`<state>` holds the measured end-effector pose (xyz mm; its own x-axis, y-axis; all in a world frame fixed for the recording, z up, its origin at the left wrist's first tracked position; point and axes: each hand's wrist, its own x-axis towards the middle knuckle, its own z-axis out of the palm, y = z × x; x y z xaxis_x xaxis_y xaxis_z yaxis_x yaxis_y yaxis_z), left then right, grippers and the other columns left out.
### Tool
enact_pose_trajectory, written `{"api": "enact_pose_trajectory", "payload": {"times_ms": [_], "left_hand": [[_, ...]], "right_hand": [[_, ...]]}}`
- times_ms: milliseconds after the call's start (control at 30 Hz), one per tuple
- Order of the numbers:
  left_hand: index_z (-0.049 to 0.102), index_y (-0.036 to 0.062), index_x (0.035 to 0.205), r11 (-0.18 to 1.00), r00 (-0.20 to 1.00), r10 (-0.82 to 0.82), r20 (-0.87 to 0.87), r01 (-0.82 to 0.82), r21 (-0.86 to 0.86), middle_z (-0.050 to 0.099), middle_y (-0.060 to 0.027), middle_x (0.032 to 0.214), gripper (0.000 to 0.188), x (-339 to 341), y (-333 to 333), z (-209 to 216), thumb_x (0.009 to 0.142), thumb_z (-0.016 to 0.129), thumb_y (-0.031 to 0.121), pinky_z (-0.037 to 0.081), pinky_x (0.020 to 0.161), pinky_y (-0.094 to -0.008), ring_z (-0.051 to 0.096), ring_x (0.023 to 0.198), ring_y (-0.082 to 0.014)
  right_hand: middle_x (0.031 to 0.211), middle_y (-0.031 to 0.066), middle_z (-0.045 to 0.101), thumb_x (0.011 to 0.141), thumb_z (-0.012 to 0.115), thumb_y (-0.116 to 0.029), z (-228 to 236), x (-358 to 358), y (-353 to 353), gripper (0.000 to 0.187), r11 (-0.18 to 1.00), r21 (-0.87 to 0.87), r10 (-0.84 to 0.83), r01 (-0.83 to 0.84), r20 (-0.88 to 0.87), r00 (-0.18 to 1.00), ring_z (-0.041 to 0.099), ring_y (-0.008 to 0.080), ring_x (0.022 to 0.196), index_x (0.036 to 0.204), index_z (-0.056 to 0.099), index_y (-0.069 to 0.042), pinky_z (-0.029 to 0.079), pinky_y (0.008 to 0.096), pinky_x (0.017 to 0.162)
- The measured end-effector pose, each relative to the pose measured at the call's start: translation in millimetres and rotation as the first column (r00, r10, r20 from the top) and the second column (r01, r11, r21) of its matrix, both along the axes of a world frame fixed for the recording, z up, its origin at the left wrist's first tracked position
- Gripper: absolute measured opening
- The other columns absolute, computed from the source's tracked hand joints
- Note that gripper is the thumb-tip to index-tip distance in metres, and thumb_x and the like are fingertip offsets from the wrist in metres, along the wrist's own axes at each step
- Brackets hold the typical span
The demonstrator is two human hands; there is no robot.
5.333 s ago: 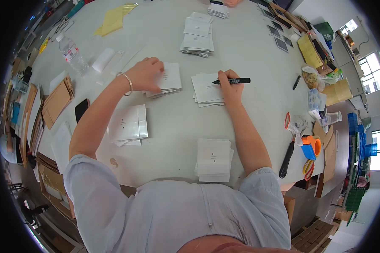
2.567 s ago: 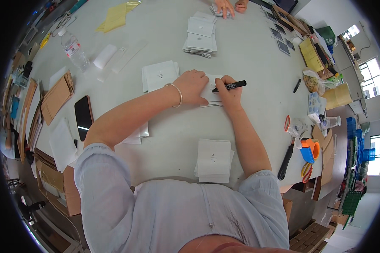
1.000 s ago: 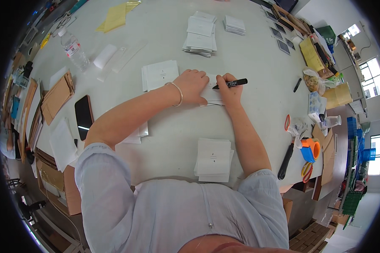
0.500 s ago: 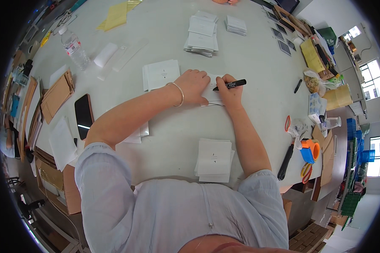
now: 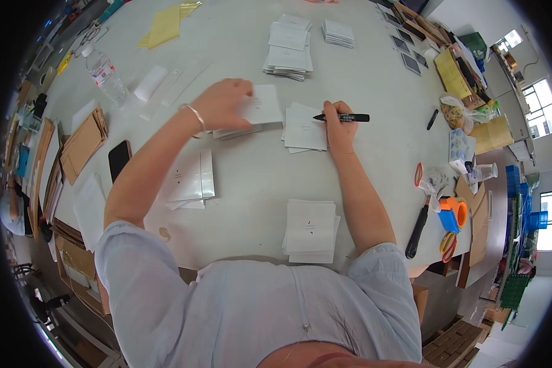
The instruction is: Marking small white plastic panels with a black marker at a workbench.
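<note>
My right hand (image 5: 341,130) grips a black marker pen (image 5: 357,118), its tip over the right side of a small stack of white cards (image 5: 303,126). To the left, my left hand (image 5: 224,105) is closed on the left edge of a white card (image 5: 265,105), which is blurred and tilted above the table. Below that card, more white cards (image 5: 242,131) show in part. Another pile of white cards (image 5: 193,175) lies near my left forearm. A further stack (image 5: 311,227) sits close to my body, with small dark marks on top.
Taller card stacks (image 5: 288,49) stand at the far middle, beside a smaller one (image 5: 338,32). On the left are a water bottle (image 5: 104,75), a phone (image 5: 119,161) and cardboard pieces (image 5: 83,147). Tape in an orange and blue dispenser (image 5: 452,214) and scissors (image 5: 448,246) lie right.
My left hand has left the cards under the pen and moved left, lifting a white card there. My right hand keeps the marker, now more level, slightly right.
</note>
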<state>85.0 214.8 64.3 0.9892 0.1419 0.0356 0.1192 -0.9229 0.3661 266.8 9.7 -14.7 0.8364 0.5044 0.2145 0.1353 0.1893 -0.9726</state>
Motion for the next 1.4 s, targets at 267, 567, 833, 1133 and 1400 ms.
{"api": "enact_pose_trajectory", "payload": {"times_ms": [267, 567, 833, 1133, 1400], "left_hand": [[0.055, 0.0079, 0.119, 0.986, 0.997, -0.052, 0.051, 0.043, 0.163, 0.042, -0.0135, 0.136, 0.069, 13, -20, -14, 0.064, 0.073, 0.044, 0.03, 0.104, -0.0458, 0.031, 0.133, -0.0308], [0.06, 0.0006, 0.104, 0.947, 0.972, -0.236, 0.004, 0.229, 0.224, 0.055, -0.0144, 0.113, 0.06, 60, -66, -37, 0.065, 0.073, 0.045, 0.037, 0.097, -0.0415, 0.047, 0.115, -0.0285], [0.054, -0.0032, 0.117, 0.981, 0.965, -0.152, -0.212, 0.173, 0.085, 0.047, -0.0178, 0.13, 0.071, 62, -74, -28, 0.067, 0.074, 0.042, 0.033, 0.104, -0.0386, 0.045, 0.12, -0.0308], [0.056, -0.0028, 0.114, 0.985, 0.977, -0.132, -0.168, 0.148, 0.087, 0.048, -0.0173, 0.126, 0.068, 58, -75, -30, 0.067, 0.074, 0.043, 0.035, 0.102, -0.0385, 0.047, 0.117, -0.0316], [0.056, -0.0027, 0.114, 0.983, 0.976, -0.135, -0.169, 0.154, 0.104, 0.049, -0.0173, 0.126, 0.068, 59, -75, -31, 0.066, 0.074, 0.043, 0.035, 0.102, -0.0384, 0.047, 0.117, -0.0311]], "right_hand": [[0.055, -0.0019, 0.048, 0.081, 0.066, -0.016, -9, -3, 4, 0.026, 0.986, -0.168, 0.061, -0.019, 0.248, 0.967, 0.039, 0.0061, 0.053, 0.063, 0.052, -0.003, 0.034, 0.0248, 0.049], [0.053, 0.0008, 0.049, 0.081, 0.066, -0.018, -13, -3, 6, 0.026, 0.967, -0.25, 0.046, 0.052, 0.373, 0.927, 0.041, 0.0081, 0.051, 0.063, 0.053, -0.003, 0.035, 0.0274, 0.048], [0.053, -0.0028, 0.044, 0.08, 0.065, -0.013, -12, -3, 1, 0.027, 0.992, -0.089, 0.104, -0.092, 0.144, 0.984, 0.036, 0.0062, 0.052, 0.061, 0.049, -0.002, 0.032, 0.0259, 0.048], [0.052, -0.0033, 0.043, 0.078, 0.064, -0.01, -13, -6, 1, 0.026, 0.971, -0.19, 0.184, -0.145, 0.207, 0.961, 0.035, 0.0052, 0.051, 0.059, 0.047, -0.003, 0.031, 0.0249, 0.046], [0.049, -0.0014, 0.044, 0.076, 0.063, -0.01, -12, -6, 2, 0.025, 0.967, -0.241, 0.141, -0.079, 0.248, 0.958, 0.038, 0.0062, 0.048, 0.058, 0.047, -0.003, 0.033, 0.0249, 0.046]]}}
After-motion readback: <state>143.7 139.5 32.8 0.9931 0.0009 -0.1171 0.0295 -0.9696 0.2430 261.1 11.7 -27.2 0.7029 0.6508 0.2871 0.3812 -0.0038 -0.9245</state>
